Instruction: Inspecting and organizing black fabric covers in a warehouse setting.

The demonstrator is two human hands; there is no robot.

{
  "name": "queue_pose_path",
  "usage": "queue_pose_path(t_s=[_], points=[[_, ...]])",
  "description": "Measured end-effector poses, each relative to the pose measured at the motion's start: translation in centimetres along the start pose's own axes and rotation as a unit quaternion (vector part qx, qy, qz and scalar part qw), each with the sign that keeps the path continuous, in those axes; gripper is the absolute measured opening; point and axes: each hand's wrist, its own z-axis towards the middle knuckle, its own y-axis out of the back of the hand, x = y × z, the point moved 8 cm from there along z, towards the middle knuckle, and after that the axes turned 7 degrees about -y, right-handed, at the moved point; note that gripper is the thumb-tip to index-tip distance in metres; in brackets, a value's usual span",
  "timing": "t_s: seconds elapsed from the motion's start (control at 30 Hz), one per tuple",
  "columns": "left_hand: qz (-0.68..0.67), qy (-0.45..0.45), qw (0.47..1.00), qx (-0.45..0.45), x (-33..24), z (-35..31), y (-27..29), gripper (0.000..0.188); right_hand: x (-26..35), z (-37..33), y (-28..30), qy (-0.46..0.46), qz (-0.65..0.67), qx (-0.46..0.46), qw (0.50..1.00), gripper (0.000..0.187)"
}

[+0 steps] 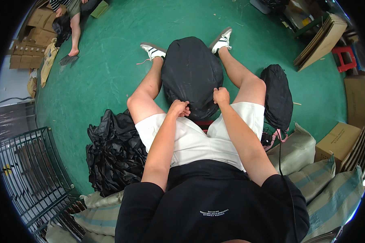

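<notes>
Both hands grip the near edge of a stuffed black bag [192, 75] that lies on the green floor [109, 73] between the person's 2 spread legs. The left hand [178, 108] is a closed fist, bunching the bag's plastic at its lower left rim; the right hand [221, 96] is closed too, pinching the rim just beside it, a little higher and to the right. The 2 hands are near each other but apart, with a fold of black plastic between them. Beyond the grip the bag bulges away toward 2 white sneakers [222, 40], its far end lying between the feet. Right of the right hand, past the thigh, a second full black bag [277, 97] lies on the floor, well apart from the grip. Left of the left hand, past the other thigh, sits a loose heap of empty black bags [113, 152]. Below the hands are white shorts [190, 139]. Woven sacks [300, 152] lie to the lower right, a cardboard box [338, 139] just past them, and a green wire rack [32, 170] to the far lower left. Another person's bare leg [75, 34] shows at the upper left, well away.
</notes>
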Motion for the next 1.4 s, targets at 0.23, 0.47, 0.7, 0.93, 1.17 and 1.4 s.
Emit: queue_pose_path(t_s=[0.23,0.47,0.7,0.93,1.17,1.4], points=[[0.027,0.004,0.999,0.033,0.7,0.6,-0.5,0.037,3.1,-1.9,2.7,0.187,-0.022,-0.204,0.961,0.022],[0.100,0.018,0.994,0.030,0.2,-0.3,-1.2,0.039,6.6,-7.0,-3.1,0.449,-0.161,-0.011,0.879,0.021],[0.289,-0.079,0.942,0.148,-4.7,-3.8,-3.1,0.039,4.9,-6.1,-5.6,0.388,-0.291,0.047,0.873,0.020],[0.342,-0.431,0.804,-0.225,-17.7,-3.6,1.2,0.033,4.5,-6.2,-5.9,0.364,-0.320,0.071,0.872,0.024],[0.554,-0.370,0.728,-0.163,-9.8,0.8,-5.5,0.078,3.6,-3.8,-4.8,0.330,-0.129,0.137,0.925,0.019],[0.629,-0.229,0.738,0.085,-3.5,-4.6,-9.4,0.118,7.6,-5.7,0.8,0.421,0.009,-0.110,0.900,0.017]])
